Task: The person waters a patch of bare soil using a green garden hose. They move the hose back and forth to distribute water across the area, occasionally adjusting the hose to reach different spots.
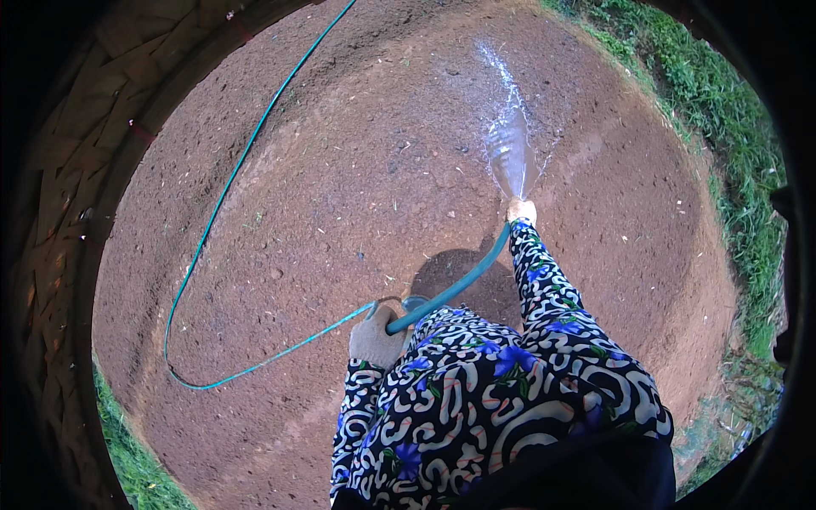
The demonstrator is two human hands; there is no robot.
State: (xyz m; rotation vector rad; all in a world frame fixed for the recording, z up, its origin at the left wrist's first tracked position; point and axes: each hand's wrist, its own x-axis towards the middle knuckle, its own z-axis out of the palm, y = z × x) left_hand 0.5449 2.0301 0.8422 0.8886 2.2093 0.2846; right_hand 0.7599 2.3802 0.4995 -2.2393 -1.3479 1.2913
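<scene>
A green garden hose (460,285) curves across my front from one hand to the other. My right hand (522,210), arm stretched out, is closed around the hose near its outlet. A fan of water (512,153) sprays from there onto the brown soil (357,191). Low in front of my body, my left hand (375,339), in a pale glove, grips the hose farther back. Its fingers are partly hidden by the hose and my patterned clothing. Beside the left hand hangs a bend of hose (415,303).
The thinner-looking length of hose (234,171) lies in a long loop over the soil on the left. Green grass (707,95) borders the soil at right, with more grass (137,446) at lower left. A woven hat brim (76,146) frames the left side.
</scene>
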